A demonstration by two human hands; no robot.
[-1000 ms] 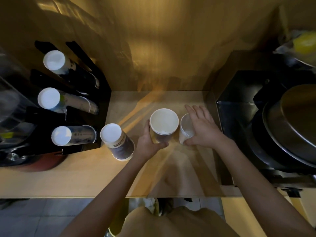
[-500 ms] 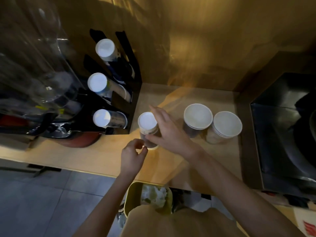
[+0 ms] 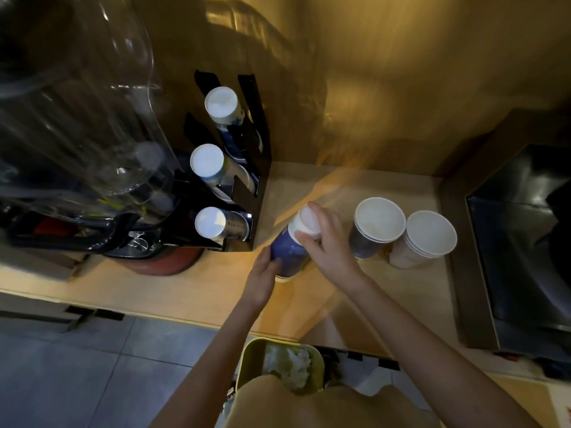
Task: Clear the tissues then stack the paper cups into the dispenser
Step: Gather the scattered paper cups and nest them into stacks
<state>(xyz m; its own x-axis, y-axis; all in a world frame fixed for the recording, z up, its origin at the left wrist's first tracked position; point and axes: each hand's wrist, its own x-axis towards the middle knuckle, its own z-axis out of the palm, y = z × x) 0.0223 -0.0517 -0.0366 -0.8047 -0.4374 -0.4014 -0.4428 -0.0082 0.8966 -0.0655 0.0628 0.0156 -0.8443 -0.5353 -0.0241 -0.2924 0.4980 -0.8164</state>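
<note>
2 bare arms with no sleeves, left hand (image 3: pixel 262 281), right hand (image 3: pixel 329 245), tan yellow top at the bottom

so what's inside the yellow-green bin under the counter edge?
The yellow-green bin holds crumpled white tissues. Its near part is covered by the person's torso, so how full it is and anything beneath the tissues cannot be seen.

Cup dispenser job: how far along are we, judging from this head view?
Tissues look cleared: none on the counter, and white crumpled paper sits in the bin. In hand: both hands, left hand and right hand, grip an upside-down blue cup stack beside the dispenser. Left: two upright stacks, blue and pale.
</note>
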